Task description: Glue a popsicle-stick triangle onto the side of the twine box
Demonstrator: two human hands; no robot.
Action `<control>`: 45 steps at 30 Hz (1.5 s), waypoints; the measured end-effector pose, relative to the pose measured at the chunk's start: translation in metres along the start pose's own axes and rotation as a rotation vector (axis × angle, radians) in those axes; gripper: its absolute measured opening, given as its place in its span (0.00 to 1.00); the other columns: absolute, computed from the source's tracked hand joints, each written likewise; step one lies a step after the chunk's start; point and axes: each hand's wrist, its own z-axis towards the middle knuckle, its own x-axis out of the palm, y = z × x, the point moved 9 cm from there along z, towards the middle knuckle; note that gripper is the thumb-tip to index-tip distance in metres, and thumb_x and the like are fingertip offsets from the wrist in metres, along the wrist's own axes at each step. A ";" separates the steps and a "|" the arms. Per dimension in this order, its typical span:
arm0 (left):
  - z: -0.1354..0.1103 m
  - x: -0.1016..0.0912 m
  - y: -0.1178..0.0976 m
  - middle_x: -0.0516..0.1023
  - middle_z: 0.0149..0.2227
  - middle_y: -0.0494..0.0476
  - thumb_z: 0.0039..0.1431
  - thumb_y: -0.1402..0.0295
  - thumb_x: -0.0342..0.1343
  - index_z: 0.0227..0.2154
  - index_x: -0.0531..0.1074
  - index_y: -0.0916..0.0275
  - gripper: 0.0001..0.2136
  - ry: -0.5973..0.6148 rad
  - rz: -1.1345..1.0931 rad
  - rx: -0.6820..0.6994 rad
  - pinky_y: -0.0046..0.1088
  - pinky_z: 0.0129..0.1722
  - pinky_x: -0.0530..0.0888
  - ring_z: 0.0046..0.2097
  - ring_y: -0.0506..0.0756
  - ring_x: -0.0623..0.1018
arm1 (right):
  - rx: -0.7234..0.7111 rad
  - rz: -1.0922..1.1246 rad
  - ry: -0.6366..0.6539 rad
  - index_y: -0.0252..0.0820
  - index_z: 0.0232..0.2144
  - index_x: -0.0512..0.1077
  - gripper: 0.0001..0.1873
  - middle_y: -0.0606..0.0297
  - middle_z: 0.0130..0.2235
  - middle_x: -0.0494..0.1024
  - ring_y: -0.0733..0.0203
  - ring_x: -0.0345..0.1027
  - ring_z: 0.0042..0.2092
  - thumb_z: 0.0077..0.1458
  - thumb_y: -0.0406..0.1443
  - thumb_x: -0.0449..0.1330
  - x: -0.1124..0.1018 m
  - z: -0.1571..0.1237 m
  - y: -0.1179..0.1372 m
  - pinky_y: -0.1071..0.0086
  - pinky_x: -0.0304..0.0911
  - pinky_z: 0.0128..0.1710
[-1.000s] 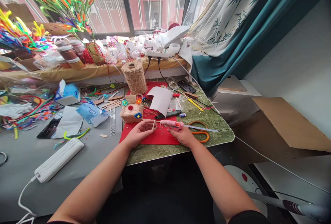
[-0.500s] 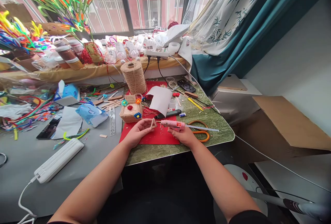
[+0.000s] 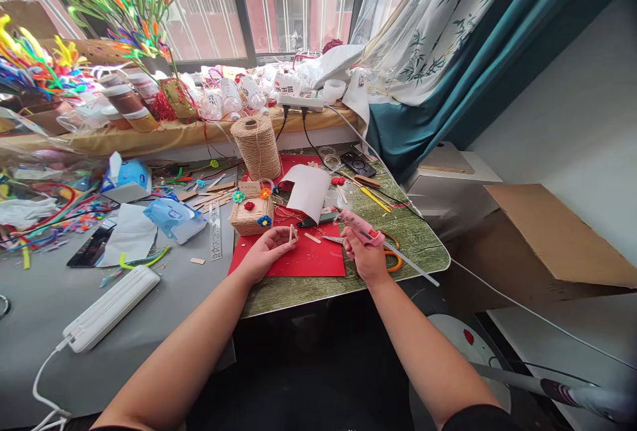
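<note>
Glue gun [image 3: 363,227], right hand [image 3: 369,262] hiding handle, scissors [image 3: 335,240] part-covered

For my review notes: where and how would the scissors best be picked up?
Probably by the orange handle loops, coming from the person's right. The blades point left over the red sheet, so that approach stays clear of the tips, and the loops give open rings to hold. The right hand, holding the pink glue gun, hides the middle, making that a poorer choice.

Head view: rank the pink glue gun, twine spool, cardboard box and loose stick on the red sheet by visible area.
1. Cardboard box
2. Twine spool
3. Glue gun, in the right hand
4. Loose stick
</note>
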 end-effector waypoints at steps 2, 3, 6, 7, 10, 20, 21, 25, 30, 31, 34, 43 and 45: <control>0.000 -0.002 0.001 0.78 0.55 0.60 0.58 0.64 0.69 0.52 0.75 0.58 0.20 -0.008 -0.009 -0.003 0.49 0.66 0.68 0.60 0.62 0.76 | -0.014 0.041 -0.036 0.43 0.34 0.76 0.20 0.71 0.23 0.69 0.68 0.60 0.23 0.58 0.53 0.67 -0.006 -0.002 0.006 0.74 0.55 0.20; 0.000 -0.003 0.002 0.78 0.55 0.61 0.58 0.64 0.69 0.53 0.75 0.58 0.20 -0.010 -0.013 -0.005 0.49 0.66 0.68 0.60 0.62 0.76 | -0.013 0.047 -0.036 0.43 0.34 0.75 0.20 0.70 0.23 0.68 0.68 0.59 0.23 0.58 0.53 0.67 -0.007 -0.003 0.010 0.74 0.54 0.20; 0.000 -0.006 0.004 0.78 0.57 0.61 0.58 0.65 0.69 0.53 0.75 0.58 0.21 -0.024 -0.030 -0.008 0.50 0.66 0.68 0.61 0.63 0.75 | -0.027 0.046 -0.030 0.43 0.33 0.75 0.19 0.70 0.24 0.68 0.67 0.59 0.23 0.58 0.52 0.67 -0.011 -0.008 0.020 0.74 0.52 0.19; 0.000 -0.006 0.004 0.77 0.57 0.61 0.58 0.65 0.69 0.53 0.75 0.58 0.21 -0.026 -0.037 -0.007 0.51 0.66 0.69 0.61 0.63 0.75 | -0.049 0.049 -0.053 0.43 0.33 0.75 0.19 0.69 0.24 0.68 0.67 0.59 0.23 0.58 0.52 0.66 -0.014 -0.010 0.024 0.74 0.51 0.19; 0.000 -0.006 0.005 0.77 0.57 0.61 0.58 0.65 0.69 0.53 0.75 0.58 0.20 -0.018 -0.054 -0.010 0.51 0.66 0.69 0.62 0.64 0.75 | -0.105 0.041 -0.155 0.44 0.34 0.74 0.19 0.70 0.24 0.67 0.67 0.59 0.23 0.59 0.53 0.65 -0.020 -0.016 0.029 0.73 0.52 0.19; -0.001 -0.005 0.002 0.77 0.57 0.61 0.59 0.64 0.68 0.51 0.76 0.59 0.18 -0.035 -0.063 -0.017 0.51 0.67 0.68 0.63 0.64 0.74 | -0.331 0.064 -0.750 0.41 0.31 0.71 0.18 0.72 0.23 0.66 0.69 0.58 0.22 0.57 0.50 0.65 -0.105 -0.019 0.066 0.77 0.48 0.16; -0.001 -0.005 0.002 0.77 0.58 0.61 0.59 0.63 0.68 0.51 0.76 0.59 0.18 -0.037 -0.064 -0.016 0.51 0.67 0.68 0.62 0.64 0.74 | -0.378 0.046 -0.840 0.42 0.31 0.71 0.17 0.72 0.24 0.67 0.69 0.59 0.22 0.57 0.49 0.65 -0.123 -0.020 0.077 0.76 0.50 0.16; 0.000 -0.007 0.004 0.77 0.57 0.61 0.59 0.63 0.68 0.51 0.76 0.59 0.18 -0.035 -0.061 -0.012 0.52 0.67 0.68 0.62 0.64 0.74 | -0.532 -0.008 -1.033 0.42 0.34 0.69 0.15 0.67 0.34 0.76 0.69 0.64 0.23 0.57 0.47 0.63 -0.173 -0.020 0.113 0.76 0.54 0.16; 0.001 -0.007 0.005 0.77 0.56 0.61 0.60 0.63 0.68 0.52 0.76 0.59 0.18 -0.026 -0.071 -0.013 0.51 0.66 0.68 0.61 0.63 0.75 | -0.236 -0.078 -0.514 0.40 0.31 0.74 0.18 0.69 0.27 0.74 0.70 0.62 0.21 0.53 0.48 0.69 -0.115 0.013 0.086 0.78 0.52 0.15; 0.001 -0.007 0.005 0.77 0.56 0.61 0.60 0.63 0.68 0.52 0.76 0.59 0.19 -0.025 -0.073 -0.017 0.51 0.67 0.68 0.61 0.63 0.75 | -0.107 -0.106 -0.320 0.39 0.32 0.77 0.17 0.67 0.27 0.76 0.69 0.64 0.21 0.53 0.48 0.70 -0.085 0.016 0.070 0.77 0.53 0.15; 0.001 -0.006 0.005 0.77 0.56 0.61 0.59 0.63 0.68 0.52 0.76 0.59 0.19 -0.020 -0.081 -0.020 0.52 0.67 0.67 0.62 0.64 0.75 | 0.049 -0.175 0.145 0.44 0.48 0.81 0.21 0.59 0.39 0.85 0.56 0.79 0.34 0.55 0.46 0.69 0.001 0.002 0.038 0.67 0.75 0.28; 0.002 -0.004 0.003 0.80 0.53 0.61 0.58 0.63 0.69 0.51 0.76 0.60 0.19 0.004 0.041 -0.007 0.47 0.64 0.69 0.56 0.60 0.78 | -0.005 -0.176 0.539 0.49 0.56 0.79 0.22 0.62 0.60 0.78 0.44 0.69 0.65 0.60 0.45 0.65 0.075 -0.015 0.017 0.47 0.58 0.70; 0.003 -0.004 0.003 0.80 0.53 0.61 0.59 0.64 0.69 0.51 0.76 0.60 0.19 0.007 0.049 -0.005 0.45 0.63 0.70 0.55 0.59 0.78 | 0.004 -0.190 0.521 0.48 0.56 0.78 0.23 0.62 0.60 0.78 0.44 0.70 0.65 0.60 0.45 0.66 0.071 -0.014 0.009 0.46 0.58 0.70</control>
